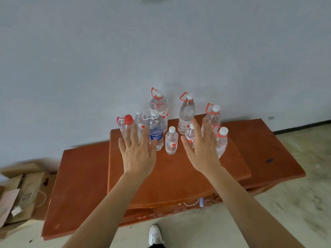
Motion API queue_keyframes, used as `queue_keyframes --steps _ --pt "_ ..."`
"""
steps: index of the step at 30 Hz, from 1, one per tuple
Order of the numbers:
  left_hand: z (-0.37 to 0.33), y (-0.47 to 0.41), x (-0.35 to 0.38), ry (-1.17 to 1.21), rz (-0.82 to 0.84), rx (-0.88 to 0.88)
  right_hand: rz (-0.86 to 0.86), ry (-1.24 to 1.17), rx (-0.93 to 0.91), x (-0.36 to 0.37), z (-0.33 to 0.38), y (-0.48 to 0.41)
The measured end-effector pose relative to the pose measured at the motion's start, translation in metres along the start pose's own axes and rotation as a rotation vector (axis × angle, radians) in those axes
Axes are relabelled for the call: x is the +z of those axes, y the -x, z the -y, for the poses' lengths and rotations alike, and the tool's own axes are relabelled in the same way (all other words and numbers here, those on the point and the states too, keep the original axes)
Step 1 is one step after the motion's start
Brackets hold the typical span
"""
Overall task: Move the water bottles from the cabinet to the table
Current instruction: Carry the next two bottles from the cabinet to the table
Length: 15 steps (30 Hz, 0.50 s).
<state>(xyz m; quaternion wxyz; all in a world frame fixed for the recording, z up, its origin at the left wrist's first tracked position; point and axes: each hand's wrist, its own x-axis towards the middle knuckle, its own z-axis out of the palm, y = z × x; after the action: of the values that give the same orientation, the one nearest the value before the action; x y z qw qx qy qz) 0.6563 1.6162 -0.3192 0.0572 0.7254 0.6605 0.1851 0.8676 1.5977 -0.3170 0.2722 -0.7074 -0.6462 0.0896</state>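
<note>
- Bottom centre: your white shoe [155,235] on the pale floor.
- Lower left: flattened cardboard [21,190] beside the cabinet.
- Centre: the red-brown cabinet [170,178]. Its top carries every bottle in view.
- Left hand [138,154]: left of centre, over the cabinet top, fingers straight and spread, gripping nothing. It hangs in front of the red-capped bottle [126,125] and the blue-label bottle [156,131]. Whether it touches either cannot be told.
- Right hand [200,151]: right of centre, likewise flat and empty. It partly covers a short bottle [190,134] and sits beside a handled bottle [222,140].
- Between your hands: a small bottle [171,141], upright and untouched.
- Farther back, near the wall [161,51]: three tall bottles with red carry handles [186,113], all upright.
- Step in hand, as judged: the reach for a first pick, with nothing carried off yet.
- Next move: curl each hand round one bottle's body or handle. Lift straight up, since the neighbours stand close and could topple.
- The table is out of view, so you will likely have to turn to find it.
</note>
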Motion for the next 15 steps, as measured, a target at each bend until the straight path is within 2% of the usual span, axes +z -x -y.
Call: queue_keyframes --steps 5,10,15 --pt "-0.02 -0.05 0.053 0.122 0.135 -0.029 0.029 -0.094 0.104 0.037 -0.033 -0.044" --pt "-0.026 -0.077 0.13 0.25 0.338 -0.198 0.078 -0.144 0.144 0.097 -0.085 -0.079" --pt "-0.031 -0.085 0.187 0.419 0.398 -0.291 0.104 -0.186 0.198 0.151 -0.132 -0.093"
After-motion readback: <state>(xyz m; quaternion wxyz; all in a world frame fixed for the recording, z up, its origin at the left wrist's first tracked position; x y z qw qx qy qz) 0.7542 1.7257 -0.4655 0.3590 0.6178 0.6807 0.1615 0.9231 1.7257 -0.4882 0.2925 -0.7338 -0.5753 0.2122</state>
